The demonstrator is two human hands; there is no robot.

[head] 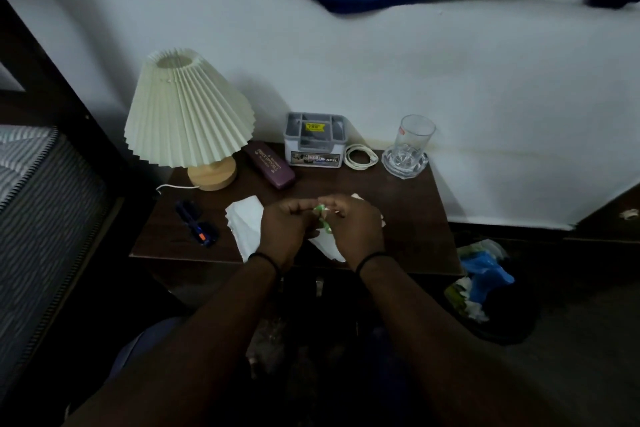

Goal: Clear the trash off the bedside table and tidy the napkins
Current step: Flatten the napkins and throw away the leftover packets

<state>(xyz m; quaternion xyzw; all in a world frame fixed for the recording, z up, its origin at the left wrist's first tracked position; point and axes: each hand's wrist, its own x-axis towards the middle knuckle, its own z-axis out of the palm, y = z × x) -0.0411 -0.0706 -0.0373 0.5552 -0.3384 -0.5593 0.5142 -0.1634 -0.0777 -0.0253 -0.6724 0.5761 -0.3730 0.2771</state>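
Green crinkled plastic wrapper (322,218), long axis running near-far, pinched in the grip of both left hand (282,230) and right hand (353,225) above dark wooden table (408,204).

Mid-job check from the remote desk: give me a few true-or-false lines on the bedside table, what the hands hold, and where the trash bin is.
1. Both hands, left hand and right hand, hold a small green wrapper. True.
2. The glass lies on its side. False: it stands upright on a clear coaster.
3. White napkins lie on the table under the hands. True.
4. The lamp stands at the table's right end. False: it stands at the left, beside the maroon case.
5. The bin sits on the floor to the table's right. True.
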